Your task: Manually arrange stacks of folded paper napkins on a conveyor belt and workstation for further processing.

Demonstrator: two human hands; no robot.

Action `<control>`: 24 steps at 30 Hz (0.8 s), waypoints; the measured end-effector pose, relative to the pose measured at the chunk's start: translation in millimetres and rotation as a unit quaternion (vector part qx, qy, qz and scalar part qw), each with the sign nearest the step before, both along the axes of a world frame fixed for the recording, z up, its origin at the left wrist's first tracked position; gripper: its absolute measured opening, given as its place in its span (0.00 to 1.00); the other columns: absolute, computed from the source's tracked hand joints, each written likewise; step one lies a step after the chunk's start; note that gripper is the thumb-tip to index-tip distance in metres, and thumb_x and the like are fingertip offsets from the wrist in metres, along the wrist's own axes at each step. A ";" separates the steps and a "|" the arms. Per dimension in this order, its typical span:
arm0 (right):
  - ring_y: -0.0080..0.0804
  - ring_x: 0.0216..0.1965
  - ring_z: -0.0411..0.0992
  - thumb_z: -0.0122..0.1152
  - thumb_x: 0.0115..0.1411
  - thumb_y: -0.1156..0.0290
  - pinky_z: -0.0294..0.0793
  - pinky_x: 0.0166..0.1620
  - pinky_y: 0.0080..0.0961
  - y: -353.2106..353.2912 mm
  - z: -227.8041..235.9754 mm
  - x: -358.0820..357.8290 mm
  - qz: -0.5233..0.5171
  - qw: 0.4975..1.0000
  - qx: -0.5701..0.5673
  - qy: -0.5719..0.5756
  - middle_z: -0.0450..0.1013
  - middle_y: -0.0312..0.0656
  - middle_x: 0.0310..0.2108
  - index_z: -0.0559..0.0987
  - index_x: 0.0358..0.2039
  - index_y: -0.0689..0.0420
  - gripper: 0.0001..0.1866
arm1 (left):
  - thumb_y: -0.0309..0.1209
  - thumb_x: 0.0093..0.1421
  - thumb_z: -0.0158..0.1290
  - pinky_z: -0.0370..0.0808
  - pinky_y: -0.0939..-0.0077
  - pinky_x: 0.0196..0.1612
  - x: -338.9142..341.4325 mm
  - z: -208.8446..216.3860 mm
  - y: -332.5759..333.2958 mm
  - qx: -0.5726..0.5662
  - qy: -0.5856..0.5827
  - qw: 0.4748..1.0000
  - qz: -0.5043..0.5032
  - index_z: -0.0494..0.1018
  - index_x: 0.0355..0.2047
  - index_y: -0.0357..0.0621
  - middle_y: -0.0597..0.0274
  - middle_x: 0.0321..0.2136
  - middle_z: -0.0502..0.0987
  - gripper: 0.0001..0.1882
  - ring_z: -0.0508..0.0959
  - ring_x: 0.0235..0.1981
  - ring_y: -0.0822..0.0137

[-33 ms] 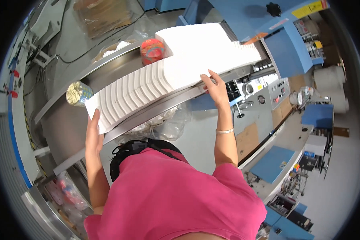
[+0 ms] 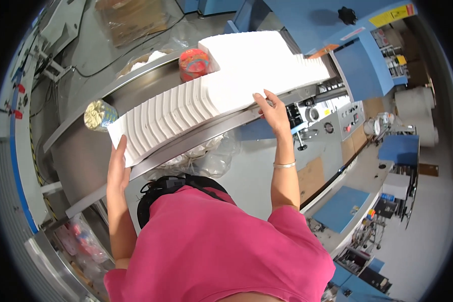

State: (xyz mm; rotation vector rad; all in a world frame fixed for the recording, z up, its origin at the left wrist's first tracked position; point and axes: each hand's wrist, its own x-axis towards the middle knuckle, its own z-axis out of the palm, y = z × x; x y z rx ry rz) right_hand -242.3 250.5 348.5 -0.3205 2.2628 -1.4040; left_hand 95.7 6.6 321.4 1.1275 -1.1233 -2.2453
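Head view: a long metal trough [image 2: 80, 166] slants from lower left to upper right across the middle of a workshop with a grey floor [image 2: 93, 53]. Past its upper right end stands a large blue machine [image 2: 312, 25]; a grey control panel [image 2: 351, 121] with buttons sits to the right of the hands. Farther right are a workbench [image 2: 368, 176] bearing a flat blue panel [image 2: 340, 209], and a pale wall [image 2: 430, 211].

Inside the trough lies a row of white sheets [image 2: 221, 85], ridged in separate bundles toward the left and so bright on the right that its detail is lost. Also in the trough are a red patterned roll [image 2: 194, 64], against the far side of the row, and a gold-topped cylinder [image 2: 99, 116] near the row's left end.

Beyond the trough, a brown box [image 2: 127, 67] holds something white. A clear plastic bag [image 2: 216, 162] with white stuff in it shows below the near rim, and another clear bag [image 2: 88, 236] at lower left has red and blue bits inside.

The left hand [image 2: 118, 168] lies flat, fingers straight, against the row's left end. The right hand [image 2: 274, 115] has thumb and fingers parted at the row's near edge; whether it presses there, I cannot tell.
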 end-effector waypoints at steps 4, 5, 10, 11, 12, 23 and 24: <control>0.20 0.27 0.71 0.64 0.52 0.48 0.68 0.26 0.15 -1.8 17.5 -13.2 0.083 0.994 0.057 -0.042 0.72 0.40 0.34 0.65 0.57 0.69 0.43 | 0.45 0.61 0.52 0.45 0.70 0.65 -4.4 4.7 2.4 -0.071 -0.052 0.996 -0.033 0.43 0.66 0.39 0.54 0.64 0.52 0.43 0.52 0.65 0.62; 0.20 0.27 0.72 0.64 0.52 0.45 0.67 0.26 0.13 -2.7 20.2 -15.7 0.110 0.990 0.066 -0.063 0.72 0.40 0.35 0.63 0.59 0.68 0.45 | 0.46 0.59 0.54 0.43 0.70 0.66 -4.9 6.6 2.2 -0.094 -0.071 0.992 -0.045 0.42 0.66 0.39 0.54 0.64 0.51 0.45 0.51 0.65 0.62; 0.20 0.27 0.73 0.64 0.51 0.44 0.67 0.22 0.11 -5.6 20.7 -31.9 0.196 0.968 0.138 -0.071 0.72 0.46 0.39 0.52 0.63 0.70 0.53 | 0.47 0.59 0.55 0.44 0.69 0.66 -3.3 12.0 0.4 -0.086 -0.088 0.991 -0.048 0.42 0.65 0.38 0.53 0.64 0.52 0.46 0.52 0.65 0.62; 0.21 0.26 0.74 0.65 0.51 0.44 0.67 0.22 0.11 -5.9 19.1 -34.3 0.208 0.965 0.135 -0.087 0.72 0.48 0.40 0.50 0.63 0.70 0.54 | 0.48 0.58 0.55 0.44 0.69 0.66 -4.3 14.9 -0.2 -0.084 -0.088 0.991 -0.057 0.42 0.65 0.37 0.53 0.63 0.53 0.46 0.52 0.65 0.62; 0.22 0.26 0.74 0.65 0.51 0.44 0.68 0.21 0.10 -7.1 19.5 -36.2 0.219 0.961 0.134 -0.102 0.71 0.49 0.41 0.47 0.64 0.71 0.56 | 0.47 0.58 0.55 0.44 0.69 0.65 -4.3 16.9 -1.3 -0.099 -0.095 0.989 -0.054 0.43 0.65 0.37 0.52 0.63 0.54 0.45 0.52 0.65 0.62; 0.30 0.27 0.78 0.73 0.46 0.55 0.71 0.18 0.11 -33.5 24.3 -24.6 0.260 0.934 0.117 -0.216 0.66 0.52 0.51 0.47 0.64 0.57 0.54 | 0.39 0.57 0.58 0.54 0.70 0.62 12.4 6.7 -25.0 -0.112 -0.036 0.986 -0.117 0.49 0.63 0.37 0.55 0.58 0.63 0.41 0.62 0.59 0.63; 0.30 0.27 0.78 0.72 0.46 0.55 0.70 0.17 0.11 -37.1 20.9 -19.3 0.289 0.924 0.119 -0.221 0.67 0.52 0.50 0.46 0.64 0.56 0.54 | 0.38 0.57 0.58 0.54 0.70 0.62 16.6 7.9 -28.2 -0.109 -0.033 0.987 -0.118 0.50 0.63 0.37 0.56 0.57 0.63 0.40 0.62 0.59 0.64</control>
